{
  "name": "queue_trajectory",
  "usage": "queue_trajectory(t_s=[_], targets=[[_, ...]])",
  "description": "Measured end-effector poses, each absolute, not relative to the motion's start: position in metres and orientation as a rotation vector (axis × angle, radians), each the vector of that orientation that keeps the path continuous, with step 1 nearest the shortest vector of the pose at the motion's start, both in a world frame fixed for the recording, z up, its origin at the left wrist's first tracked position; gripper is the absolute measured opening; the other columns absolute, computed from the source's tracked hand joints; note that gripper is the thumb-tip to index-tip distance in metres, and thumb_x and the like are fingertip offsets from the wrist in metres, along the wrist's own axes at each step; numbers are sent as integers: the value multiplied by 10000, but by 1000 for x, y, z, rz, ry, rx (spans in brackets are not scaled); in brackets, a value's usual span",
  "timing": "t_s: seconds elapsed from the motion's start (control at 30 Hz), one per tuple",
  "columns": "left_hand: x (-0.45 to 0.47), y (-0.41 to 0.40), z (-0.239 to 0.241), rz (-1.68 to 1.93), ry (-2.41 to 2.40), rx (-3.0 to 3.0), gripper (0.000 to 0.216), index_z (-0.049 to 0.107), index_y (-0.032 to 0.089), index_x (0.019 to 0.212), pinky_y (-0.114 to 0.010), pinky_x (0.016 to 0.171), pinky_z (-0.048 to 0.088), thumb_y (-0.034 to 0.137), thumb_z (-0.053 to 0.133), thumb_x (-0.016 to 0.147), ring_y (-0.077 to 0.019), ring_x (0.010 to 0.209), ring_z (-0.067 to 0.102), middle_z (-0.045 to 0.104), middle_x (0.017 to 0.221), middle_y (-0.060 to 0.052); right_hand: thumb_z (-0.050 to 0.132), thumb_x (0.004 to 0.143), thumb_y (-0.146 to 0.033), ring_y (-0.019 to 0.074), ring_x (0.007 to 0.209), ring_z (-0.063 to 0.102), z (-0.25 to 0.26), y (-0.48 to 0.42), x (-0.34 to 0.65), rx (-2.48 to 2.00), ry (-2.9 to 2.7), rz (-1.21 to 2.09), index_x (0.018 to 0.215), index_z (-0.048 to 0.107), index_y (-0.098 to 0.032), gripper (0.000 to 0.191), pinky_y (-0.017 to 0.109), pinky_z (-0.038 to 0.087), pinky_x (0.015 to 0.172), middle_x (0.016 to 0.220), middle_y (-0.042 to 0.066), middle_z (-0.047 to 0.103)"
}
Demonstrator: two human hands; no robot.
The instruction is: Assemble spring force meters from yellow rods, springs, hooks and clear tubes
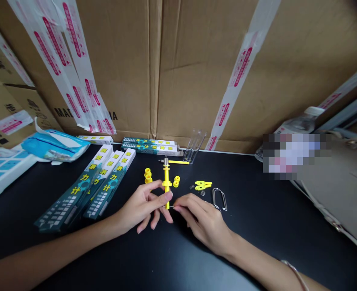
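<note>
My left hand [145,204] pinches a yellow plastic rod [166,182] with a metal tip, holding it upright over the black table [172,250]. My right hand [201,220] is closed at the rod's lower end, thumb and forefinger pinching a small metal part I cannot make out. Small yellow caps [148,175] and yellow rings [176,181] lie just behind the hands. A flat yellow clip piece [203,185], a tiny spring [192,186] and a metal wire hook [220,198] lie to the right.
Several teal and white boxes [99,184] lie to the left, more at the back [150,144]. Clear tubes [196,145] lean on the cardboard wall [178,72]. A blue packet [55,145] and a white box [3,171] sit far left; a grey bag [342,182] far right.
</note>
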State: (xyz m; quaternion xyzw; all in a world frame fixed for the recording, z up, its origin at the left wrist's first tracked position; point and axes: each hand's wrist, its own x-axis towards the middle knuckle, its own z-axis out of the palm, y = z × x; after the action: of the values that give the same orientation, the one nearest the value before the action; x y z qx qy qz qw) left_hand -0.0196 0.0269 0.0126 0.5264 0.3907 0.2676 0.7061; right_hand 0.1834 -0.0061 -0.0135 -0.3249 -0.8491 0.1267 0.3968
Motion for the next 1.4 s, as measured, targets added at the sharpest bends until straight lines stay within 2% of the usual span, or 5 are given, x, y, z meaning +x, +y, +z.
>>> queue_trajectory(t_s=[0.37,0.6,0.73,1.03,1.4], targets=[[-19,26,8,662,826,1205,444,608,128,754,-71,268,347,529,797,749,-40,397,478,544,556,54,496,1026,-166,90,517,586,-7,-18,179,-855,-2010,582,984,644,-173,154,203,520,561,742,0,618],[-19,27,4,809,832,1179,505,418,224,823,-109,326,401,470,846,715,-112,483,622,658,632,38,558,1001,-206,101,509,637,-7,-21,176,-916,-1927,615,982,669,-178,115,207,533,541,739,3,687],[-21,26,1,818,809,1235,503,544,207,1109,-150,357,442,443,821,763,-101,444,575,673,647,33,599,966,-166,116,539,661,-6,-22,178,-897,-1921,591,971,683,-167,85,211,545,551,717,7,700],[-23,11,-1,839,803,1574,378,731,139,947,-195,384,428,498,615,935,-78,408,513,663,715,-28,642,897,-64,129,604,712,8,-27,184,-788,-1905,529,957,697,-160,125,205,575,595,778,36,744],[-27,2,3,1149,725,2298,250,686,194,1118,-270,757,508,129,466,1020,-163,774,587,655,863,-52,571,984,-145,115,562,722,5,-33,181,-870,-1798,638,1012,613,-191,68,193,622,557,833,25,730]])
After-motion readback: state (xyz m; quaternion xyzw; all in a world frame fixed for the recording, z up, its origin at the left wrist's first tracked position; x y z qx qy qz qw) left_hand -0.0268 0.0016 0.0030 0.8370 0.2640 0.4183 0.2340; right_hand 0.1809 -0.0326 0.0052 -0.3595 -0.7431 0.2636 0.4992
